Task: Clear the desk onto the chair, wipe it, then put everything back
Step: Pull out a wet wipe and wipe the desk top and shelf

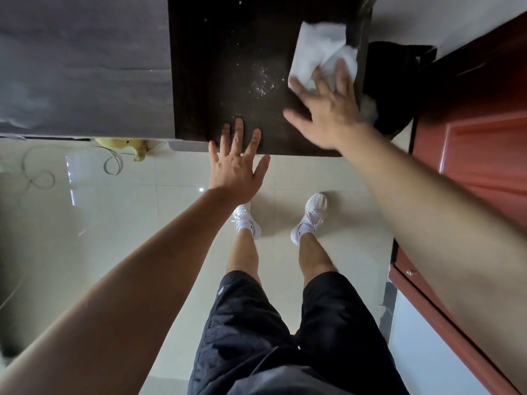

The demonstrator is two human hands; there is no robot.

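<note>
The dark brown desk (216, 64) fills the upper middle of the head view, its top bare apart from white crumbs or dust (263, 81) scattered near the middle. A white cloth (319, 49) lies crumpled at the desk's right side. My right hand (328, 106) presses flat on the cloth's near edge, fingers spread. My left hand (236, 163) rests spread on the desk's front edge, holding nothing.
A grey bed cover (82, 61) adjoins the desk's left side. A black bin (396, 81) stands right of the desk, next to a red-brown door (479, 132). A yellow soft toy (125, 145) and loose cables (37, 175) lie on the cream tiled floor.
</note>
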